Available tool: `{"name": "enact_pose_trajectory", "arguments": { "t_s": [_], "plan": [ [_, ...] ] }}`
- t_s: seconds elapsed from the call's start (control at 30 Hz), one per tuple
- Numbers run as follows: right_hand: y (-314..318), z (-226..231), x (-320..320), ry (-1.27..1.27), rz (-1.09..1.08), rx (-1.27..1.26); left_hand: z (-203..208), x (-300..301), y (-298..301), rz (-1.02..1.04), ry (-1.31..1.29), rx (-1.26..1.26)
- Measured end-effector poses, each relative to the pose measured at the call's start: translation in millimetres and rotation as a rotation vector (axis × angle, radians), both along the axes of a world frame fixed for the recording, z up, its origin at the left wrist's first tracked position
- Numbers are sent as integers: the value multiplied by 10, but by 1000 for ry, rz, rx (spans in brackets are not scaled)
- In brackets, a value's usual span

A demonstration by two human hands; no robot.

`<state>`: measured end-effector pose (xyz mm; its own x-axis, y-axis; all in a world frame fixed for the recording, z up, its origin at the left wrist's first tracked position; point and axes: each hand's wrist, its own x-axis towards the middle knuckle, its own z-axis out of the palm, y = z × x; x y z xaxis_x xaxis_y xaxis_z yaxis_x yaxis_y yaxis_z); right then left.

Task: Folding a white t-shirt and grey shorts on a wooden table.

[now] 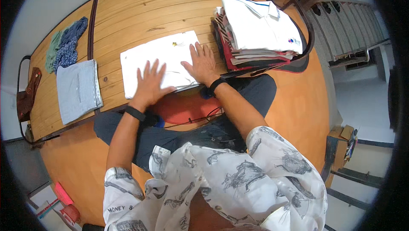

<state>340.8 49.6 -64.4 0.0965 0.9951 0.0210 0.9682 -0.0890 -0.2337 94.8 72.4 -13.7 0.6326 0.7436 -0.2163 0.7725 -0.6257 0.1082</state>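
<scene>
A folded white garment (170, 52) with a small coloured print lies flat near the front edge of the wooden table. My left hand (150, 85) rests on its lower left part, palm down with fingers spread. At its right side, my right hand (201, 64) lies with fingers stretched out over the cloth's edge. Neither hand grips anything. To the right stands a stack of folded clothes (243, 56), topped by a white collared shirt (260, 24).
Folded light-blue trousers (79, 89) lie on the left of the wooden table (140, 9). Behind them are crumpled blue and green cloths (68, 43). A brown leather-like item (29, 94) sits by the left rail. A red seat (183, 107) shows beneath the table edge.
</scene>
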Motion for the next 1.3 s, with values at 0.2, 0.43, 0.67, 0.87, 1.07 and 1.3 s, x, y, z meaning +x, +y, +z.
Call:
{"name": "enact_pose_trajectory", "arguments": {
  "t_s": [0.2, 0.43, 0.67, 0.87, 1.07, 1.3],
  "plan": [
    [-40, -25, -181, 6, -134, 130, -171, 47, -276, -150, -142, 156],
    [-94, 282, -185, -61, -130, 159, -73, -88, -224, -16, -365, 113],
    [660, 522, 6, 25, 218, 284, 207, -89, -352, 10, -435, 46],
    [866, 781, -55, 0, 206, -22, 364, -131, -549, -2, -326, 89],
    [616, 595, -45, 54, 99, -155, 190, -289, -359, 32, -161, 9],
    [229, 313, -152, 600, -245, -219, 89, -339, 931, 131, -65, 350]
  ]
}}
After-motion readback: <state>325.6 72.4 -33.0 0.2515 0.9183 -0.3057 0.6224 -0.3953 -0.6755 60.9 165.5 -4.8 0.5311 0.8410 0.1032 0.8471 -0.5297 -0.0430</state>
